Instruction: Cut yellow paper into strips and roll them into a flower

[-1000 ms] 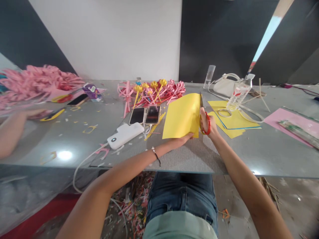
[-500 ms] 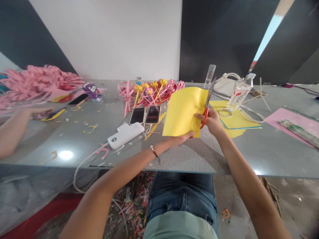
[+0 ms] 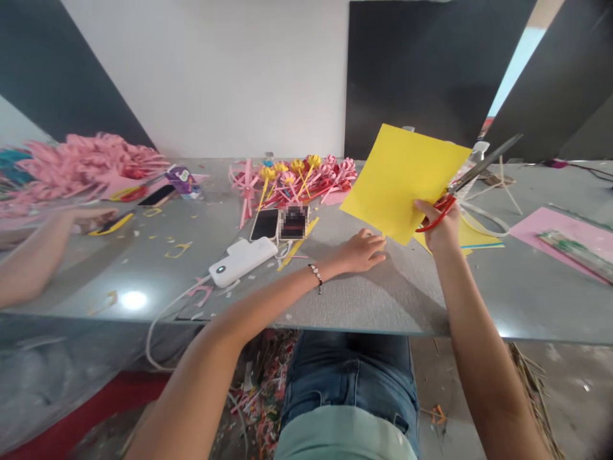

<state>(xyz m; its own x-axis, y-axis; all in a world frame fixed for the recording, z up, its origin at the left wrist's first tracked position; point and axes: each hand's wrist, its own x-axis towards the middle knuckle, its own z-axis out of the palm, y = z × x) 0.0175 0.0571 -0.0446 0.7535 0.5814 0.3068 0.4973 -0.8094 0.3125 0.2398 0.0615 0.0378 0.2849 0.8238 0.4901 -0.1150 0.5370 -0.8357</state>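
My right hand [image 3: 443, 227] is closed on the red handles of a pair of scissors [image 3: 472, 179] and also pinches a yellow sheet of paper [image 3: 405, 179]. The sheet is tilted up above the table, its lower corner by my thumb. The blades point up and to the right, beyond the paper's right edge. Just below the sheet, my left hand [image 3: 364, 250] is open over the table, fingers apart and curved, holding nothing. More yellow paper [image 3: 479, 233] lies behind my right hand, partly hidden by it.
Two phones [image 3: 265, 225] and a white power bank [image 3: 242, 260] with a cable lie left of centre. Behind them are pink and yellow paper flowers [image 3: 297, 167]. Pink paper [image 3: 569, 233] lies right. At left, a co-worker's hand [image 3: 96, 218] rests by yellow-handled scissors [image 3: 113, 223].
My left hand has let go of the yellow sheet and sits below it. My right hand has lifted the sheet and scissors up and right, turning the blades rightward.
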